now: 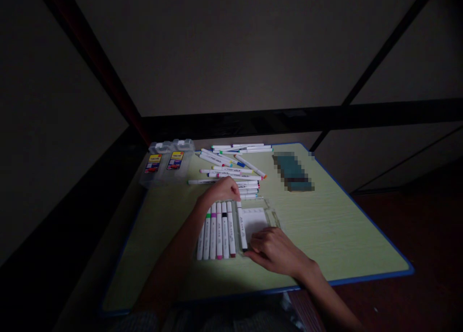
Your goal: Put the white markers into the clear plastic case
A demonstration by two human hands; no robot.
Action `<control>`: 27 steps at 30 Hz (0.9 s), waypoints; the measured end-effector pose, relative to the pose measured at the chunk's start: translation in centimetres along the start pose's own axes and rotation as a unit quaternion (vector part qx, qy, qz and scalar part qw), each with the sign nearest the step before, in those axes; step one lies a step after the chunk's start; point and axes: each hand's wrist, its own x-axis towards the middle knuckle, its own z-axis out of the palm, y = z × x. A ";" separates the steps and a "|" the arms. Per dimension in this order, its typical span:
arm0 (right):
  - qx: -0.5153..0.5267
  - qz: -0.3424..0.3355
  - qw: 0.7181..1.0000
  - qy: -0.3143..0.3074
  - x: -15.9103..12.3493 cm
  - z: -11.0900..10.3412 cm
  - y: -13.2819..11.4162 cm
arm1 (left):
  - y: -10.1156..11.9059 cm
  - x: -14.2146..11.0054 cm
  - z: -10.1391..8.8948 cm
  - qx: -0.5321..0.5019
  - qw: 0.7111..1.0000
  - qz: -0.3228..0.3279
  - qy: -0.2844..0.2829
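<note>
A white marker (241, 228) with a dark lower end lies lengthwise in a clear plastic case (273, 215), beside a white card (254, 218) in the same case. My left hand (223, 190) has its fingers curled down at the marker's far end. At the near end, the thumb and bent fingers of my right hand (277, 250) close on its dark tip. Left of it, several white markers (219, 233) stand in a neat row, with green, purple, pink, black and dark red bands or tips. My left forearm partly covers the row's left side.
Loose white markers (231, 169) lie in a pile beyond my left hand. Clear plastic cases (162, 170) with yellow and blue labels rest at the back left. A pixelated dark teal object (292, 170) lies at the right. The pale green table (336, 235) has a blue edge.
</note>
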 end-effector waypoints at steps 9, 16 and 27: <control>0.005 0.000 1.000 -0.004 0.0 0.1 0.0 | -0.1 0.1 0.2 0.003 1.000 0.010 0.012; 0.008 -0.007 1.000 0.010 0.0 0.1 0.0 | -0.4 0.3 0.3 -0.017 1.000 0.006 0.011; 0.037 -0.017 0.996 0.081 -0.8 0.6 0.2 | -0.3 0.2 0.0 0.000 1.000 0.001 0.012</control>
